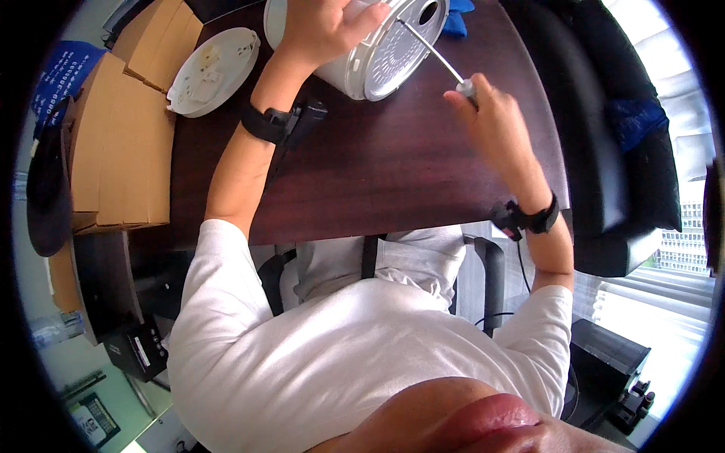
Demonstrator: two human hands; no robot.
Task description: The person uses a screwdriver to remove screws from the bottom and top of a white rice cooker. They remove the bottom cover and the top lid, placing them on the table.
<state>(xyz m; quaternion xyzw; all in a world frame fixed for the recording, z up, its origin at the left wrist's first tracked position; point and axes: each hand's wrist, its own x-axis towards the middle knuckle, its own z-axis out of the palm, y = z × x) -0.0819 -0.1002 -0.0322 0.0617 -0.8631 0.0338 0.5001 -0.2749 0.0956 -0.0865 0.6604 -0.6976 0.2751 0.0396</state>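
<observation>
A white cylindrical appliance housing lies on its side at the far edge of the view, its perforated round end facing right. My left hand grips its upper side with the thumb stretched across; some fingers are cut off by the view's edge. In my right hand is a screwdriver, its pale handle wrapped by the fingers. The long metal shaft reaches up and left to the perforated face, with its tip at or very near that face. Whether the tip sits in a screw cannot be made out.
Left of the housing, a white round shallow cover holds small pale parts. Cardboard boxes line the left side of the dark wooden table. A blue item lies behind the housing. A black sofa stands beyond the right edge.
</observation>
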